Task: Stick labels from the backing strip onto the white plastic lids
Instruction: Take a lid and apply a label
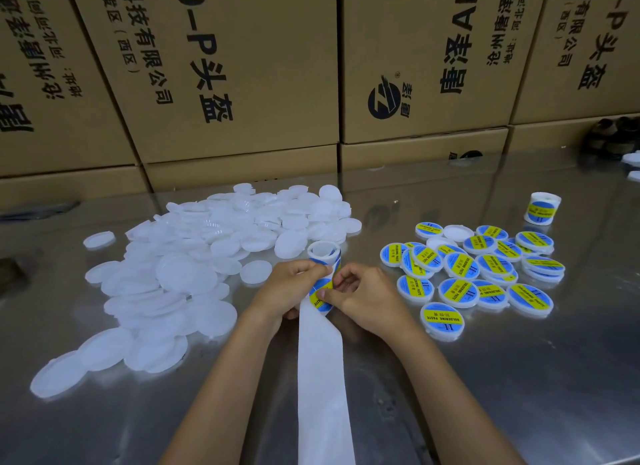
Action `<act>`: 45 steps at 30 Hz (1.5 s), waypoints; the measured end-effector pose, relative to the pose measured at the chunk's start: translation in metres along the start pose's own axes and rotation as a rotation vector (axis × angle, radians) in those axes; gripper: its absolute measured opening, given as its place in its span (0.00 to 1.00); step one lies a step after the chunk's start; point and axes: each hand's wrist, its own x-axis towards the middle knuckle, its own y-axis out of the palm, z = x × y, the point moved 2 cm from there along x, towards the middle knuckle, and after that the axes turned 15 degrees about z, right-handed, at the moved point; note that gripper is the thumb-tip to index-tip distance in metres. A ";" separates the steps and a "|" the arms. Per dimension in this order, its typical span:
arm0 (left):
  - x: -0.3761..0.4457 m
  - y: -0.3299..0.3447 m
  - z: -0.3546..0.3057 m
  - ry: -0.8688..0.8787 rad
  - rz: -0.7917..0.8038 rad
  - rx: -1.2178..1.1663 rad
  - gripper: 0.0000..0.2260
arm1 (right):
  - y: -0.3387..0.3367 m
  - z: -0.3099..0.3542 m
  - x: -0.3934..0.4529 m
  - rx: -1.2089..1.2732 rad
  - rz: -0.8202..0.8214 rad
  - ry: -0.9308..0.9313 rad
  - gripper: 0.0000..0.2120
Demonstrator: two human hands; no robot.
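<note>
Head view: two bare hands meet at the middle of a shiny metal table (519,378). One roll of labels (325,253) stands between them, its white backing strip (322,378) running from the roll down toward 6 o'clock and off the bottom edge. One blue and yellow label (320,293) sits at the place where the strip leaves the roll.

The left hand (291,291) has its fingers curled round the roll from the 9 o'clock side, closed against it with thumb on top. The right hand (363,296) comes in from 3 o'clock, fingers bent, thumb tip pressed on the label's edge; thumb and forefinger look nearly closed on it, though whether the label is lifted off the strip cannot be told.

At 10 o'clock from the hands lies one large heap of plain white lids (214,257), overlapping and too many to count surely, several dozen at least. At 2 to 3 o'clock lies a smaller cluster of labelled lids (485,274), about twenty-two that show a label, with one or two bare white ones among them. A second label roll (542,208) stands upright at 2 o'clock, beyond that cluster.

Along the far side, at 12 o'clock, four stacks of brown cardboard boxes (242,66) with black print form a wall.
</note>
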 end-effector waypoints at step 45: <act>0.009 -0.007 0.005 0.027 -0.029 0.040 0.11 | -0.005 0.017 -0.009 0.207 0.136 -0.033 0.10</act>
